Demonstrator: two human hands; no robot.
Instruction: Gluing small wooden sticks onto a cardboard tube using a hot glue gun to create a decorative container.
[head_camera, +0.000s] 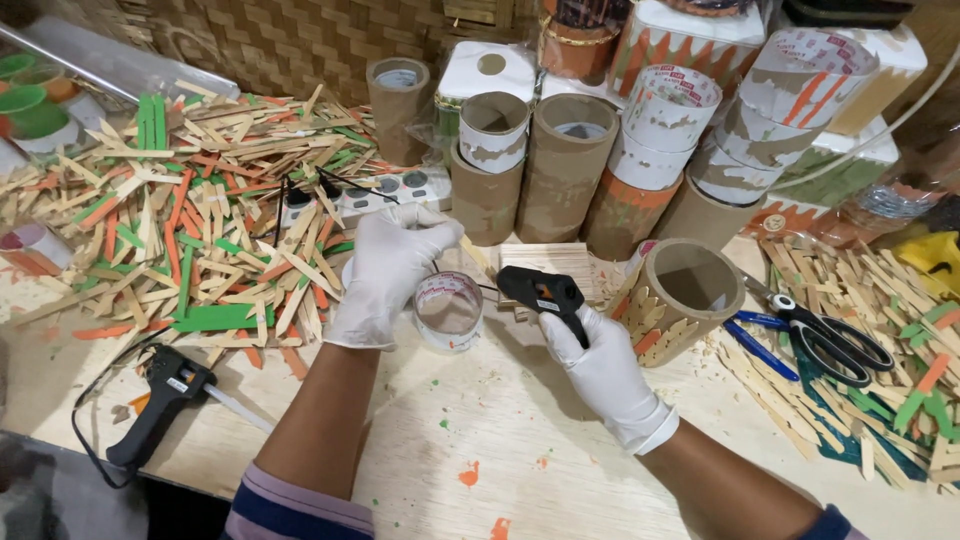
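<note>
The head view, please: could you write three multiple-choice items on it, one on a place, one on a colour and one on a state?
1. Where does the spare glue gun lie?
A. left of the person's arms
B. on the scissors
C. inside a tube
2. What colour are the gloves?
A. blue
B. white
C. black
3. What does the right hand grip?
A. nothing
B. scissors
C. a black glue gun

Answers: 1 A, it lies on the table's left near edge; 2 B, both hands are white-gloved; 3 C, the fingers wrap its handle.
</note>
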